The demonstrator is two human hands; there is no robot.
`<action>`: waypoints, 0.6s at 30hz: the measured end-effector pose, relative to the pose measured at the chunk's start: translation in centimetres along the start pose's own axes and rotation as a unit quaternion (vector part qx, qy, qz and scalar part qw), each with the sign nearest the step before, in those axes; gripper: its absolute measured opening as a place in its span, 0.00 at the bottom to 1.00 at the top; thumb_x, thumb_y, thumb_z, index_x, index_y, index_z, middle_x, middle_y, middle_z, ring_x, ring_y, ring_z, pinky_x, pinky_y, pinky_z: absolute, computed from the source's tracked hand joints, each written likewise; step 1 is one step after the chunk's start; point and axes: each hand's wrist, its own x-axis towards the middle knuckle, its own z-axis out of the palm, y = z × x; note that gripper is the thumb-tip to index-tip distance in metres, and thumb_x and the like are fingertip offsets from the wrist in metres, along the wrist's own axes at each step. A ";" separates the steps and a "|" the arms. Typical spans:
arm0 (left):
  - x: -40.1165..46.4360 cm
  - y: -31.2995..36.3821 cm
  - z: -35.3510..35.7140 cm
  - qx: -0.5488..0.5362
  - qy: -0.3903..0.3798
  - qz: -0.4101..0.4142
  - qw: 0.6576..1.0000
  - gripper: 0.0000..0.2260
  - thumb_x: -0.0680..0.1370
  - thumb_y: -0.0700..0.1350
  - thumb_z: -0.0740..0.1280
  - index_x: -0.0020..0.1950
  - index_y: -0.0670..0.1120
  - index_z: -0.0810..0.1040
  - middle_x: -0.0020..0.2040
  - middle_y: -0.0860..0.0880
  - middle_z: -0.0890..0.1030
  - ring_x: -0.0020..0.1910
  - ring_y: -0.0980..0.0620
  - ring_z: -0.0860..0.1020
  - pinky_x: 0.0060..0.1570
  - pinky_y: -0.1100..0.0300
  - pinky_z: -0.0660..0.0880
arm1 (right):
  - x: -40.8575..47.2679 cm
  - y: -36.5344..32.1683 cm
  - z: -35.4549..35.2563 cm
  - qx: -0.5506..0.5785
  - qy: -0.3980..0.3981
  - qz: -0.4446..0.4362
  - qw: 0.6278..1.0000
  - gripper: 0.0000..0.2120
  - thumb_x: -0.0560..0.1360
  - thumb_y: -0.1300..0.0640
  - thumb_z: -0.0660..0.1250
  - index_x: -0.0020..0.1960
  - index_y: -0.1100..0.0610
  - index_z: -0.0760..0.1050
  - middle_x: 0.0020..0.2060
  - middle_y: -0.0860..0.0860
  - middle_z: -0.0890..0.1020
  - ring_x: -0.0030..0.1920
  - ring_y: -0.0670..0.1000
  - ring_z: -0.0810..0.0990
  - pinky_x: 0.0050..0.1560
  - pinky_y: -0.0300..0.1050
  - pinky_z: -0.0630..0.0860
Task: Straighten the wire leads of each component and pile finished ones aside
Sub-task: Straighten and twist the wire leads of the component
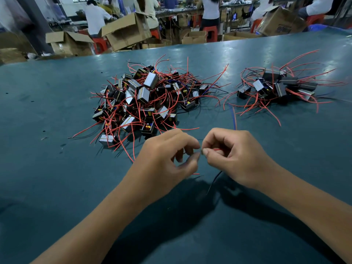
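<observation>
Fingertips of both hands are brought together above the near middle of the dark teal worktop (57, 111), where a thin red wire lead (217, 149) is pinched by the curled thumb and forefinger of the right hand (234, 155). The left hand (165, 159) is curled too, its thumb and forefinger closed towards the same spot, though what they clamp cannot be told for certain; a short red end (196, 173) shows beneath it. A thin black wire (215, 180) hangs down under the right hand to the worktop, and a blue lead and a red lead (233, 119) rise together beyond its knuckles. The component's body is hidden by the hands. A large tangled heap of small black and grey box-shaped components with red and black leads (144, 100) is seen at the middle of the worktop, beyond the left hand. A smaller pile of the same components (278, 86), its red leads fanned outwards, lies well apart towards the far right edge. Behind the far edge, open brown cardboard boxes (125, 31), red plastic stools (210, 33) and seated people are seen. Dark print on one box at the far right is too blurred to be read.
</observation>
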 end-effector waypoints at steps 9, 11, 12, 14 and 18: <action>0.0 -0.2 0.4 0.168 0.013 0.135 0.976 0.04 0.77 0.36 0.69 0.44 0.39 0.83 0.39 0.45 0.80 0.36 0.44 0.78 0.35 0.49 0.76 | 0.3 -0.3 -0.2 0.100 -0.023 0.049 0.994 0.07 0.73 0.63 0.68 0.37 0.55 0.76 0.25 0.43 0.67 0.27 0.42 0.62 0.28 0.32 0.62; 0.1 0.0 0.4 0.161 0.010 0.131 0.978 0.04 0.77 0.36 0.69 0.43 0.38 0.82 0.38 0.44 0.79 0.36 0.44 0.77 0.36 0.50 0.75 | 0.3 -0.3 -0.3 0.105 -0.027 0.048 0.993 0.11 0.75 0.68 0.68 0.37 0.56 0.76 0.25 0.43 0.67 0.27 0.42 0.62 0.28 0.32 0.61; 0.1 0.1 0.5 0.139 0.005 0.116 0.983 0.03 0.76 0.35 0.69 0.43 0.38 0.81 0.38 0.45 0.78 0.36 0.45 0.76 0.36 0.51 0.75 | 0.3 -0.2 -0.2 0.104 -0.028 0.046 0.993 0.11 0.75 0.68 0.68 0.37 0.56 0.76 0.25 0.43 0.66 0.27 0.42 0.62 0.28 0.32 0.62; 0.1 0.4 0.4 0.062 -0.003 0.062 0.996 0.02 0.75 0.35 0.70 0.43 0.39 0.81 0.37 0.47 0.78 0.35 0.49 0.75 0.37 0.56 0.74 | 0.2 -0.3 -0.1 0.092 -0.022 0.033 0.995 0.08 0.73 0.64 0.68 0.37 0.55 0.75 0.25 0.43 0.66 0.27 0.42 0.61 0.29 0.32 0.62; 0.2 0.7 0.5 -0.164 -0.023 -0.150 0.975 0.03 0.72 0.39 0.69 0.38 0.44 0.81 0.31 0.54 0.77 0.29 0.57 0.72 0.31 0.63 0.69 | -0.2 -0.4 0.0 -0.024 0.009 -0.049 0.998 0.04 0.70 0.62 0.68 0.38 0.55 0.75 0.26 0.44 0.70 0.27 0.43 0.64 0.30 0.30 0.61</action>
